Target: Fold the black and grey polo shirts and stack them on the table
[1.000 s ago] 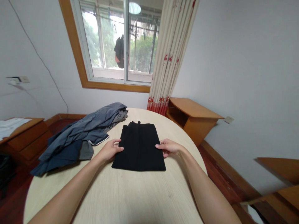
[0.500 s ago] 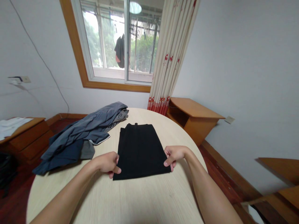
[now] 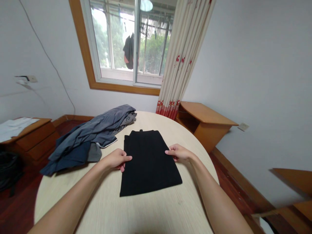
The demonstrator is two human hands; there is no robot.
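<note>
As left hand [image 3: 118, 159] and right hand [image 3: 178, 152] touch its edges unclenched, the black garment [image 3: 148, 159] lies folded flat.

The lower edge cuts off your forearms and the near rim of the worktop [image 3: 146, 211]. Your left hand [image 3: 117, 159] and right hand [image 3: 179, 152] cover the side edges of the black garment [image 3: 148, 162], so their grip cannot be judged.

The black cloth [image 3: 148, 162] is matt and smooth. The table [image 3: 146, 211] is pale wood-grain with a dull sheen. The grey clothes [image 3: 90, 139] look soft, lightly creased.
</note>
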